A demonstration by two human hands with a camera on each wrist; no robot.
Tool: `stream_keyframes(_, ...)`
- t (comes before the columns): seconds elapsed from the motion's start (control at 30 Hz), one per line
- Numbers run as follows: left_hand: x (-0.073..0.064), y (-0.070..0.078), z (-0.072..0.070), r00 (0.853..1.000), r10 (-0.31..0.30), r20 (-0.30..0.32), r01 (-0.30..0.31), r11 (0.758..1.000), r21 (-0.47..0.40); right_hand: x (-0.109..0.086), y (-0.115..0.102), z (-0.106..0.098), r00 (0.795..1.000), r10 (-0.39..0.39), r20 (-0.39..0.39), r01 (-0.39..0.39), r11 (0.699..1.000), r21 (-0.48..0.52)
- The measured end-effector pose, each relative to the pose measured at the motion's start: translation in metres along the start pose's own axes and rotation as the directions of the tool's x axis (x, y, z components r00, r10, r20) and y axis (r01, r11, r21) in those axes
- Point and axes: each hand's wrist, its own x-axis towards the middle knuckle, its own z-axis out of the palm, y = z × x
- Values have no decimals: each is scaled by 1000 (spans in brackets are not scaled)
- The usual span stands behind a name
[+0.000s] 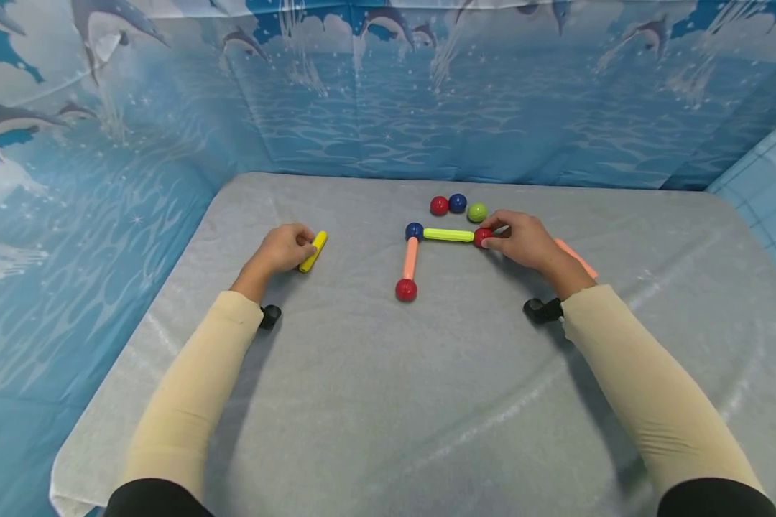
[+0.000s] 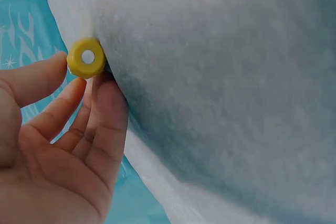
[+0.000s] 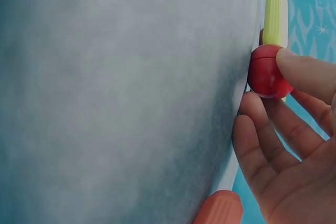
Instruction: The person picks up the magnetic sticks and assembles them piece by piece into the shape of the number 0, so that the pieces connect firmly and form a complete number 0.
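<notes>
My left hand [image 1: 286,248] pinches a yellow magnetic rod [image 1: 313,253] between thumb and fingers, low over the left part of the table. In the left wrist view, the rod's end [image 2: 76,65] faces the camera and has a silvery disc in its middle. A red ball [image 1: 482,238] is pinched in my right hand [image 1: 524,238]. That ball meets the right end of a yellow-green rod [image 1: 448,235], whose left end joins a blue ball [image 1: 414,230]. From the blue ball an orange rod [image 1: 410,258] runs toward me to another red ball [image 1: 406,290].
Behind the joined pieces lie a loose red ball [image 1: 439,205], a dark blue ball [image 1: 457,203] and a green ball [image 1: 476,212]. A loose orange rod [image 1: 575,258] is partly hidden behind my right wrist. The grey-covered table [image 1: 388,402] ends at a blue dolphin-print curtain [image 1: 388,108].
</notes>
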Motion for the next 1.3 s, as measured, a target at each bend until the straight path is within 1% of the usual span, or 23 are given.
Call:
stream_keyframes(0.27, -1, 7, 7, 999, 0, -37, 0, 1000, 11, 0, 0, 2, 1000, 5, -9, -5, 1000, -5)
stream_keyframes(0.4, 0, 10, 9, 999, 15, -40, -14, 999, 30, 0, -1, 2, 1000, 3, -13, -3, 1000, -7)
stream_keyframes(0.63, -1, 13, 10, 1000, 9, 26, -10, 998, 59, 0, -1, 2, 1000, -5, -4, 5, 1000, -8)
stream_keyframes(0.8, -1, 15, 10, 998, 2, 55, -5, 998, 59, 0, -1, 2, 1000, 5, 0, -5, 1000, -3)
stream_keyframes(0.9, -1, 16, 11, 998, -2, 62, -1, 999, 49, 0, -1, 2, 1000, 6, 4, -6, 1000, -5)
stream_keyframes(1.13, -5, 18, 14, 998, 38, 45, -40, 998, 53, 0, -1, 1, 1000, 3, 4, -3, 1000, -5)
stream_keyframes(1.3, -6, 17, 16, 997, 44, 58, -46, 998, 45, 0, -2, 1, 1000, -3, 5, 3, 1000, -2)
